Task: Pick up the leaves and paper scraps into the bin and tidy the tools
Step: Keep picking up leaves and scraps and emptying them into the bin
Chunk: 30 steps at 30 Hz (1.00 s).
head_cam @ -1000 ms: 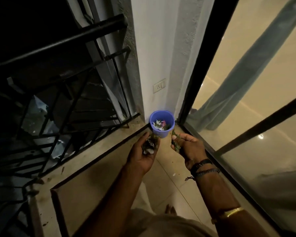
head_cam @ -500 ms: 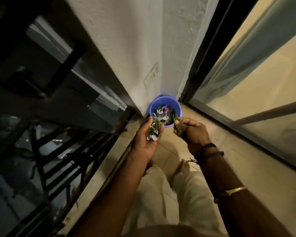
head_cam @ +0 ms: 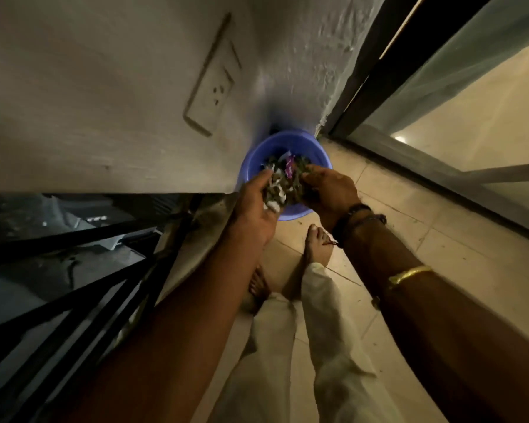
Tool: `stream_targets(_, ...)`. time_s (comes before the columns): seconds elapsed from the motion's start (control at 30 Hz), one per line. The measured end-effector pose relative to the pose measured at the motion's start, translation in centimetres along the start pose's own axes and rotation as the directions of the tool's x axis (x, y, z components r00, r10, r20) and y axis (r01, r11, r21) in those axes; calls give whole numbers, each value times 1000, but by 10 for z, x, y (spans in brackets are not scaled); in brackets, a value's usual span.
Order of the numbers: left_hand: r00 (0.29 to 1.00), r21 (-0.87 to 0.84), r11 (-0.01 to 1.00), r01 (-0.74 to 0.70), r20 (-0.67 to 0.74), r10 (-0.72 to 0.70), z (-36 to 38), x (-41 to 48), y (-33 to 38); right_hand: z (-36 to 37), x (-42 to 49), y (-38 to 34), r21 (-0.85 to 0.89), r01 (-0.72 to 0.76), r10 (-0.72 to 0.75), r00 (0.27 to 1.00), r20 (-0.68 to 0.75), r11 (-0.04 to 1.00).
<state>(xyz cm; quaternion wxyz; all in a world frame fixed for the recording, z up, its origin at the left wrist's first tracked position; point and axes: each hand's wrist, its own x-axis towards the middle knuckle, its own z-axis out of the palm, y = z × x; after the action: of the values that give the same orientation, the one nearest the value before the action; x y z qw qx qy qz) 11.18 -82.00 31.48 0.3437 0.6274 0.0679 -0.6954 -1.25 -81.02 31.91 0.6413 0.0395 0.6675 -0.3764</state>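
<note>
Bin, blue and round, mid-frame: what stands around it? (Desk)

A pale wall rises close behind the bin. A tiled floor carries the bin and runs back toward the camera. A glass door stands to the right of the bin, a dark railing to its left. (Photographer)

And the hands? (Desk)

Both hang over the bin's near rim. The left hand has its fingers curled round a clump of leaves and paper scraps. The right hand, just beside it, has its fingers bent down into the same clump, gripping it. More scraps lie inside the bin. (Photographer)

Smaller details? (Desk)

A socket plate sits on the wall, up and left of the bin. A bare foot rests on the floor just short of the bin. Dark bands circle the right wrist. (Photographer)
</note>
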Motion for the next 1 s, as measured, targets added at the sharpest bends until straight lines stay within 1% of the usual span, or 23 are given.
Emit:
stream_targets(0.07,1000,31,999,16,-1,-16,4,26,1,4,26,-5,-128,-11,17,999,44,992)
stream_targets(0.13,1000,30,999,-16,-4,16,9,35,8,2,44,-9,-306,-1,21,998,64,952)
stream_targets(0.17,1000,44,999,-23,-3,23,12,35,12,0,48,-12,-360,16,6,998,58,933)
stream_targets(0.27,998,151,988,-17,-64,27,15,17,25,-3,42,-18,-380,73,-71,997,18,922)
stream_targets(0.33,998,191,981,-18,-51,28,18,0,31,-3,23,-23,-327,90,-94,996,4,941)
stream_targets(0.37,998,204,979,-20,-50,31,19,-10,32,-4,10,-24,-265,97,-103,995,-9,959)
stream_targets(0.47,993,332,942,-45,-90,80,36,-62,41,-7,-48,-46,-97,143,-148,988,-46,985)
stream_targets(0.53,990,427,900,-86,-62,124,45,-102,43,-10,-96,-61,-50,152,-155,986,-62,987)
stream_targets(0.63,994,516,854,-70,-39,105,59,-167,42,-18,-172,-80,34,167,-163,983,-82,985)
stream_targets(0.67,995,518,854,-57,-35,88,62,-191,41,-22,-196,-84,52,176,-171,981,-97,983)
stream_targets(0.73,1000,482,876,-26,20,19,69,-235,38,-30,-241,-89,89,199,-187,975,-123,976)
stream_targets(0.8,995,484,875,-24,97,-27,74,-271,36,-37,-277,-90,119,231,-211,964,-162,966)
stream_targets(0.93,974,531,843,-84,224,-44,81,-316,35,-52,-332,-80,185,298,-255,940,-226,936)
stream_targets(1.0,961,577,807,-125,274,-48,77,-328,34,-60,-353,-68,216,345,-282,919,-276,913)
